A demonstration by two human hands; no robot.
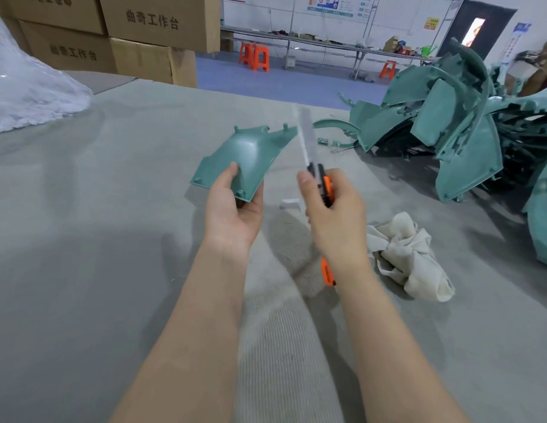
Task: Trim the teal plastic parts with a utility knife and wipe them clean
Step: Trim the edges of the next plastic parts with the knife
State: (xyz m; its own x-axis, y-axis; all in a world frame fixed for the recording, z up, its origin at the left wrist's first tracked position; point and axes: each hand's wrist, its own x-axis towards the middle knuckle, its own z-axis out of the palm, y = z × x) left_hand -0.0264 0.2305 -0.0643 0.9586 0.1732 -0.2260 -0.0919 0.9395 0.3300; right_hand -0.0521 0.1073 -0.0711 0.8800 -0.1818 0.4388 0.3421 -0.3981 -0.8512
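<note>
My left hand [234, 209] holds a curved teal plastic part [244, 157] by its near corner, thumb on top, above the grey table. My right hand [335, 221] grips an orange and black utility knife [322, 184]; its long blade, blurred, points up and away just right of the part's far edge. The knife's orange tail shows below my wrist. A crumpled off-white cloth [409, 254] lies on the table right of my right hand.
A big heap of teal plastic parts [455, 129] fills the right side of the grey felt-covered table [113, 239]. A small white scrap [290, 204] lies between my hands. Clear plastic wrap [28, 93] sits far left, cardboard boxes [138, 35] behind it.
</note>
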